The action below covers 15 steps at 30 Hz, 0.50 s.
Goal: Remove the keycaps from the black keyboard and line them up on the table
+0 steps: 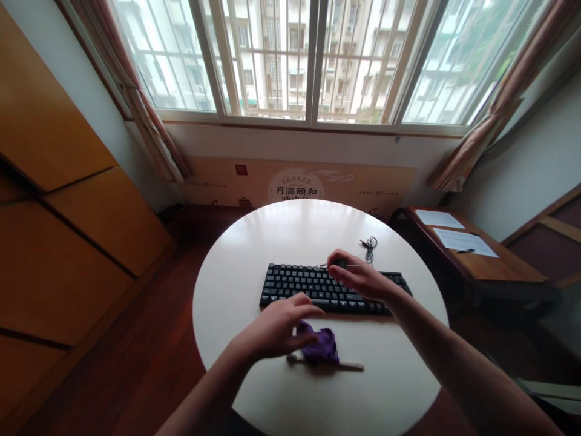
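Note:
A black keyboard [299, 281] lies across the white round table. My right hand [356, 277] is over its upper middle, fingers curled around a small dark rounded object [339, 263]. A thin tip seems to point left from that object; its kind is unclear. My left hand [284, 326] is just below the keyboard's front edge, thumb and fingers apart, holding nothing. It hovers beside a crumpled purple cloth [323, 345], partly covering it; contact cannot be told. A toothbrush-like brush [351, 366] lies partly under the cloth, its bristle end to the left.
A coiled black cable [370, 247] rests behind the keyboard on the table [227, 290]. To the right, a wooden side table [512, 269] bears paper sheets [465, 241] and a dark pen. Wooden cabinets [86, 242] stand at the left, and a barred window is ahead.

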{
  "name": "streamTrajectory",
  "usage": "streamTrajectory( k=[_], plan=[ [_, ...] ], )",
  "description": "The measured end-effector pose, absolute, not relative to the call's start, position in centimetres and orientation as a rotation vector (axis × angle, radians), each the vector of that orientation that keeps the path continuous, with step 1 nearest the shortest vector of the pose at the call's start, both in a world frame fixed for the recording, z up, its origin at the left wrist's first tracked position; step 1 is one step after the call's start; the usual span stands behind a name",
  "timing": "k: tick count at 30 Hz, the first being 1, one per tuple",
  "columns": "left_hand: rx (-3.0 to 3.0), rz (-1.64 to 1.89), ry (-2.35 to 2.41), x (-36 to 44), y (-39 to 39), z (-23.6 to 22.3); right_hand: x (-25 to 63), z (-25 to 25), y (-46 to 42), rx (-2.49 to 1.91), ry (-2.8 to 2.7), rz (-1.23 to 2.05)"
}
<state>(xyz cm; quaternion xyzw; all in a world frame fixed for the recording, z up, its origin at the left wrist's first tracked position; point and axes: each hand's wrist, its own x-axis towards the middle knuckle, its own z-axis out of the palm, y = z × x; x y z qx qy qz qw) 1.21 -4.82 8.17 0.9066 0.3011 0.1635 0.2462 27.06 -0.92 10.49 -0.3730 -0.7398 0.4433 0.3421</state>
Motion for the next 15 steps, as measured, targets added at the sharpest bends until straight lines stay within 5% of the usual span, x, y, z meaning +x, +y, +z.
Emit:
streamTrajectory(
  k=[6,15],
  plan=[
    [2.137,1.227,1.477,-4.9,4.5,5.3,19.9,7.9,6.9,-0.868,-1.917,1.368],
    [1.963,0.918,1.423,-7.1,6.4,0.3,14.3,2.9,11.2,-0.933,-1.867,1.422]
  ],
)
